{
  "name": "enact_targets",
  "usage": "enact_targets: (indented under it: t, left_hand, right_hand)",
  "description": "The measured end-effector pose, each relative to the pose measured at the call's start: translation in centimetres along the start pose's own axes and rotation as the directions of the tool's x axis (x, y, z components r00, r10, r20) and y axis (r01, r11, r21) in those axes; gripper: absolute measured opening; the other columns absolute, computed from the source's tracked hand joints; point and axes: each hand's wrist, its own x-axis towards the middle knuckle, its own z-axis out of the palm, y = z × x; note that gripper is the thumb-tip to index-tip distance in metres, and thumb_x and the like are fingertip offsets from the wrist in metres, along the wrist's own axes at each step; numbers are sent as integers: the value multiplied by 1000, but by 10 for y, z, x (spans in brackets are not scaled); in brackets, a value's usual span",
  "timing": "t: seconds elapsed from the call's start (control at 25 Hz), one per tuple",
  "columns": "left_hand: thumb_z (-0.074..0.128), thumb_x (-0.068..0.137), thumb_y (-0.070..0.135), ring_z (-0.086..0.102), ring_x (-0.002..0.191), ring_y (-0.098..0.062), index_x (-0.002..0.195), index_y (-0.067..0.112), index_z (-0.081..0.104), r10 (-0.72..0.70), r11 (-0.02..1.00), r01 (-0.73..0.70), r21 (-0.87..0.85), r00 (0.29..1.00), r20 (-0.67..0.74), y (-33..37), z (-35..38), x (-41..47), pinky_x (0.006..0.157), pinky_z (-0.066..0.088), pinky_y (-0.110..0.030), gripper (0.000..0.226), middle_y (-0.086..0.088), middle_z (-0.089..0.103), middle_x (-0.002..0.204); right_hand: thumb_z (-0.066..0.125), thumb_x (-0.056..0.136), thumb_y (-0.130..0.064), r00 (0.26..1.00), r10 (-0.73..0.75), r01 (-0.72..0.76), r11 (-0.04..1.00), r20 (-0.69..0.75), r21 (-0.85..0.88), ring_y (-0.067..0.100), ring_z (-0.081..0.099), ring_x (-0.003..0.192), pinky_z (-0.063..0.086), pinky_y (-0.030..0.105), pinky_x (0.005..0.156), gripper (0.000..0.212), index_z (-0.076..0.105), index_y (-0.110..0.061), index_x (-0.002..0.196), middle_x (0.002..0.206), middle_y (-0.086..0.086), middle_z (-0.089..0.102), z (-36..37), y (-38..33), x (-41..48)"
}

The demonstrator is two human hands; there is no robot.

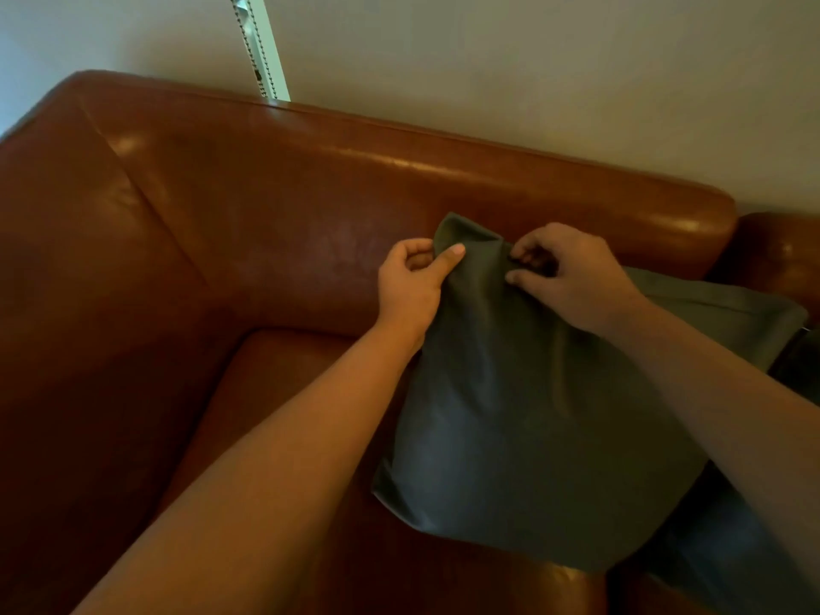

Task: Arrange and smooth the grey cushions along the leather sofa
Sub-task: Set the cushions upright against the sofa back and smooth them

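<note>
A grey cushion point(523, 419) leans on the seat of the brown leather sofa point(266, 206), its top edge against the backrest. My left hand point(412, 281) pinches the cushion's upper left corner between thumb and curled fingers. My right hand point(572, 277) pinches the fabric along the top edge, just right of that corner. A second grey cushion point(727, 317) lies behind and to the right, partly covered by my right forearm.
The sofa's left armrest point(66, 304) rises at the left, with bare seat leather point(275, 383) between it and the cushion. A pale wall point(532, 59) stands behind the backrest, with a blind's bead chain point(257, 46) hanging at the top left.
</note>
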Motion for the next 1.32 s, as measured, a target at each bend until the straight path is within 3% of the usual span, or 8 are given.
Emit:
enact_targets:
  t: [0.16,0.36,0.48,0.6,0.8,0.96,1.08,1.32]
  left_hand:
    - [69,88,17,64,73,-6,94,9,67,-10,999,7,47,998,62,5,-8,0,65,52,-17,11,0,68,82]
    - [51,98,33,59,68,-6,74,22,56,-252,955,254,-156,967,28,22,-13,12,61,43,-23,27,7,65,77]
    - [46,102,32,54,70,-2,75,23,54,5,992,0,128,999,-34,34,-30,24,61,38,-22,29,9,63,79]
    - [63,91,36,52,70,3,74,24,62,399,718,-425,551,900,175,38,-28,18,69,40,-17,21,9,58,80]
    - [75,83,29,58,116,-17,124,18,64,61,655,-272,705,949,310,36,-4,15,101,47,-31,44,-4,63,127]
    - [61,94,20,62,98,-21,106,11,68,25,593,-307,745,931,364,38,0,9,83,51,-34,16,-5,67,103]
    - [63,92,24,53,91,-15,95,18,64,205,519,-424,742,905,373,37,-6,4,79,45,-29,7,2,56,96]
    - [79,76,12,55,80,7,90,19,71,448,776,-483,407,875,184,35,-8,-9,78,41,-6,17,12,57,90]
  right_hand:
    - [77,81,-34,997,63,-61,997,38,-53,13,45,100,40,28,88,42,55,-21,116,108,-4,47,10,21,-4]
    - [70,89,-17,979,194,-200,966,55,162,5,54,75,47,19,68,13,60,-19,97,85,-4,60,9,20,-1]
    - [70,88,-19,976,205,-176,944,-76,278,8,57,78,42,10,63,6,66,-20,92,85,-6,62,-2,22,-10]
    - [72,87,-19,972,156,-100,951,-176,291,13,58,83,45,13,68,8,67,-17,93,91,-2,64,0,21,-19]
    - [70,88,-14,958,66,6,969,-280,248,15,58,87,46,17,75,12,62,-19,95,94,1,60,2,16,-24]
    - [68,89,-18,966,75,-24,979,-246,205,12,54,91,43,10,75,15,60,-19,102,99,0,57,2,18,-27]
    - [63,93,-27,982,15,-4,998,-186,59,11,51,97,44,23,84,22,65,-16,112,101,-4,55,-7,29,-30]
    - [61,94,-29,978,43,-34,998,-205,48,14,50,96,43,35,86,8,61,-21,96,97,-4,54,-14,40,-33]
